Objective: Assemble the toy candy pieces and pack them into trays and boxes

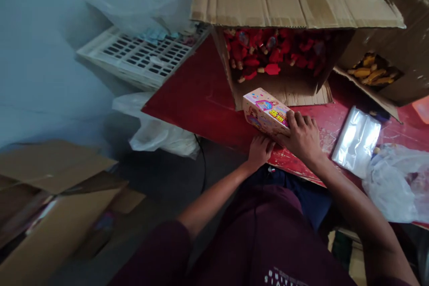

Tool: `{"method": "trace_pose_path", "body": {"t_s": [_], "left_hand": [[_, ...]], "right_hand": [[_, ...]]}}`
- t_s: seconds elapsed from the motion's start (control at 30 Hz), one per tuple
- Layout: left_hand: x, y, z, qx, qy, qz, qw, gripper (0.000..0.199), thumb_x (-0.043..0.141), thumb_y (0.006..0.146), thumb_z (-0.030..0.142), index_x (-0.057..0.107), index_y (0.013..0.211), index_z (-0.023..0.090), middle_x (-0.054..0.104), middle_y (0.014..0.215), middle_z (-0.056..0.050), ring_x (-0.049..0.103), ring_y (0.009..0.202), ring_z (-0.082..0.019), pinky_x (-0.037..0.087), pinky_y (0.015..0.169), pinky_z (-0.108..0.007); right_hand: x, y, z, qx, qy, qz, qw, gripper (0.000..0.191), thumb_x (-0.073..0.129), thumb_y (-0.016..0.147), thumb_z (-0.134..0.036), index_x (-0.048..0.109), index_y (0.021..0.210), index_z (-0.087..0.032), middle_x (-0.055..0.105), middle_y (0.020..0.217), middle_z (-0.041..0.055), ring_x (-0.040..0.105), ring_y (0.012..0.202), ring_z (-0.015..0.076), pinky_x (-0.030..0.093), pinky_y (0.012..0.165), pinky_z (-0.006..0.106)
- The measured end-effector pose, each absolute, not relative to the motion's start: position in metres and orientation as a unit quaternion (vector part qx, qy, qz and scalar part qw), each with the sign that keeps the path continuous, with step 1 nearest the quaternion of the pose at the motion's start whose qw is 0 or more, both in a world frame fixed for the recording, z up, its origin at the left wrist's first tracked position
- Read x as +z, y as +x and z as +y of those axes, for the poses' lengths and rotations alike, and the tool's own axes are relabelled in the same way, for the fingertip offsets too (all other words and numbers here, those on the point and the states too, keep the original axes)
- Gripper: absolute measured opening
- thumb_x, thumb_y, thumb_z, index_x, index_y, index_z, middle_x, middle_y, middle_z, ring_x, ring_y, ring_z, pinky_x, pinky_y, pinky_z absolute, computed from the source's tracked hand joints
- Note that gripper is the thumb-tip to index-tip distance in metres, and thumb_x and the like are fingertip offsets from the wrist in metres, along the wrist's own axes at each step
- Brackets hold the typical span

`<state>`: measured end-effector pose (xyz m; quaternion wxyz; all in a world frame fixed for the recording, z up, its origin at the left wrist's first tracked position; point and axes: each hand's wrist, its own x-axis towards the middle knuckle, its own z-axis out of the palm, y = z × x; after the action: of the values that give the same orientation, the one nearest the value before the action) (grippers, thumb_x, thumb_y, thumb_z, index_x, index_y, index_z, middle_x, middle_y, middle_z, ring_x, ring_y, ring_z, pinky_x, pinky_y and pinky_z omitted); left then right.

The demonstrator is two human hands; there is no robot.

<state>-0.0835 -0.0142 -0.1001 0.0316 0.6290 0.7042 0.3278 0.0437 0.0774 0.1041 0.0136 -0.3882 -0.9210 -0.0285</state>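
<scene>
From where I stand, an open cardboard box (60,205) is farthest left, low down and well apart from the red table (187,94). Nearer the table's left corner there's a white plastic bag (157,127), and above it a white slatted crate (144,56) beside the left edge, with pale blue scraps (152,35) on it. The person's left hand (260,151) is at the near edge, its fingers bent and close together against the low near side of 1 small printed box (268,111); I can't tell whether they pinch it. That small printed box, pink with yellow lettering, sits tilted between the near edge and a big open carton (298,0) full of red pieces (271,51). The right hand (301,136) has the small printed box by its right end, fingers bent over the top and thumb along the near side; whether its underside touches the surface is hidden. Behind and right of the big open carton stands a 2nd carton (405,58), yellow pieces (368,71) showing through its opening. Toward the near edge, right of the right hand, lies a stack of clear sleeves (357,140), and just beside it a crumpled clear bag (395,183) reaches the near edge. Farthest right is part of an orange item (422,108).
</scene>
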Motion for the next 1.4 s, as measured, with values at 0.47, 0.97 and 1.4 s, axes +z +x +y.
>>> {"method": "trace_pose_path", "body": {"t_s": [0.47,0.97,1.4], "left_hand": [[-0.116,-0.086,-0.003,0.36,0.605,0.709,0.035,0.026,0.054,0.1,0.036,0.072,0.09,0.021,0.069,0.092,-0.011,0.056,0.094,-0.029,0.041,0.086,-0.047],[-0.142,-0.089,0.007,0.477,0.438,0.761,0.033,0.031,0.06,0.091,0.026,0.058,0.12,0.015,0.063,0.117,-0.018,0.056,0.119,-0.035,0.042,0.106,-0.058],[-0.142,-0.123,0.016,0.588,0.367,0.715,0.09,0.074,0.064,0.084,0.025,0.036,0.152,0.022,0.045,0.157,-0.014,0.042,0.146,-0.03,0.036,0.121,-0.051]], "right_hand": [[0.078,0.047,0.069,-0.068,-0.401,-0.91,0.08,0.069,0.056,0.094,-0.045,0.042,0.152,-0.01,0.05,0.148,0.0252,0.048,0.12,0.0394,0.039,0.095,0.052],[0.068,0.05,0.067,-0.096,-0.381,-0.917,0.067,0.071,0.058,0.095,-0.038,0.037,0.155,-0.007,0.045,0.152,0.0285,0.044,0.128,0.0407,0.04,0.099,0.054],[0.066,0.055,0.063,-0.064,-0.383,-0.919,0.065,0.071,0.057,0.097,-0.046,0.033,0.16,-0.022,0.031,0.161,0.0238,0.036,0.139,0.0435,0.034,0.106,0.059]]}}
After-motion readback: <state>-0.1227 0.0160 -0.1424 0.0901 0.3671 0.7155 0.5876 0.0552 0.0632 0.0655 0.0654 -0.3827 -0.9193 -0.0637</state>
